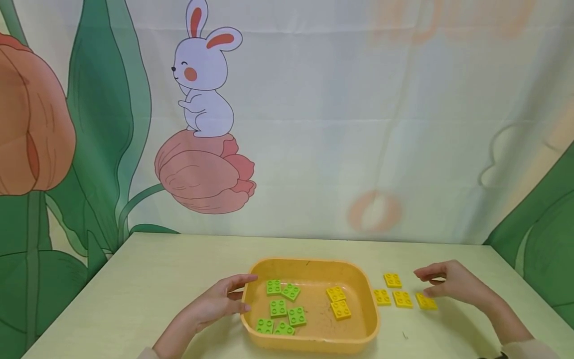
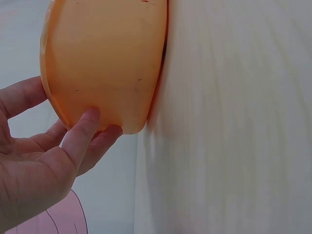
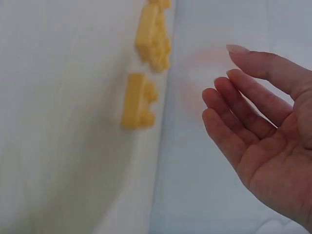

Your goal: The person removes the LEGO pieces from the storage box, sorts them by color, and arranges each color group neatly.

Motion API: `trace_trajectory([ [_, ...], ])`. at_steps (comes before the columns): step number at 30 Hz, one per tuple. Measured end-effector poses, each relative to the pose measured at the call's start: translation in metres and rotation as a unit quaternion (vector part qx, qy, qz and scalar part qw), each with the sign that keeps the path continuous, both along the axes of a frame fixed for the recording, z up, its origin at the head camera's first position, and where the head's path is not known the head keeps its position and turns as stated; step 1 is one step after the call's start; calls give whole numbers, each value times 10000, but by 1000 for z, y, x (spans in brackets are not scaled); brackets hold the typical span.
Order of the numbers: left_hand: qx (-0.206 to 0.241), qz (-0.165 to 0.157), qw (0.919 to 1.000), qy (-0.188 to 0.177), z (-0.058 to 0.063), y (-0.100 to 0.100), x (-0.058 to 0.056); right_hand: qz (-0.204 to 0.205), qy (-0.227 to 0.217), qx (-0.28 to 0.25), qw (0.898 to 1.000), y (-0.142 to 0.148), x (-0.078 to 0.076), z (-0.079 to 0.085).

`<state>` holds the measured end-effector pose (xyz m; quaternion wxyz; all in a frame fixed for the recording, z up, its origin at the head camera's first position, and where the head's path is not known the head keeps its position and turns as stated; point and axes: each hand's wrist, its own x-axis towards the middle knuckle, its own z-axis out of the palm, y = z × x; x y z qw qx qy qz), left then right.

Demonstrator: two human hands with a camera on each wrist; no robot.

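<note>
My left hand (image 1: 219, 300) grips the left end of a yellow-orange plastic tray (image 1: 309, 344). In the left wrist view, fingertips (image 2: 90, 117) press the tray's outer wall (image 2: 105, 63) while another digit reaches over the rim. My right hand (image 1: 457, 284) hovers over the rightmost yellow toy brick (image 1: 426, 301), its fingers loosely bent with nothing between them. The right wrist view shows that hand (image 3: 263, 122) apart from a yellow brick (image 3: 134, 101) on the table. Inside the tray, several green bricks (image 1: 278, 308) lie at the left, and two yellow bricks (image 1: 341, 310) lie right of centre.
More yellow bricks (image 1: 402, 299) lie on the pale table (image 1: 179, 259), just right of the tray. Behind the table's back edge hangs a printed cloth (image 1: 305, 149) with a rabbit and tulips. A small dark speck (image 1: 405, 335) sits on the tabletop near the front.
</note>
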<state>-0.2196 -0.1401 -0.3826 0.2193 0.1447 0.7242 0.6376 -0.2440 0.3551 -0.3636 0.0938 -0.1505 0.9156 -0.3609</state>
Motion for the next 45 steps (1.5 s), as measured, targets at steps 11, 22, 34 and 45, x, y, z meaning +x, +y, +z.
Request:
trace_trajectory([
  [11, 73, -22, 10000, -14, 1, -1, 1, 500, 400, -479, 9968, -61, 13, 19],
  [22, 34, 9, 10000, -13, 1, -2, 1, 1099, 621, -766, 9890, -112, 25, 17],
  [34, 50, 9, 10000, -14, 1, -1, 2, 1364, 423, -283, 9893, -157, 27, 5],
  [45, -20, 78, 10000, -38, 1, 0, 1, 1217, 1126, 1090, 9801, -179, 22, -3],
])
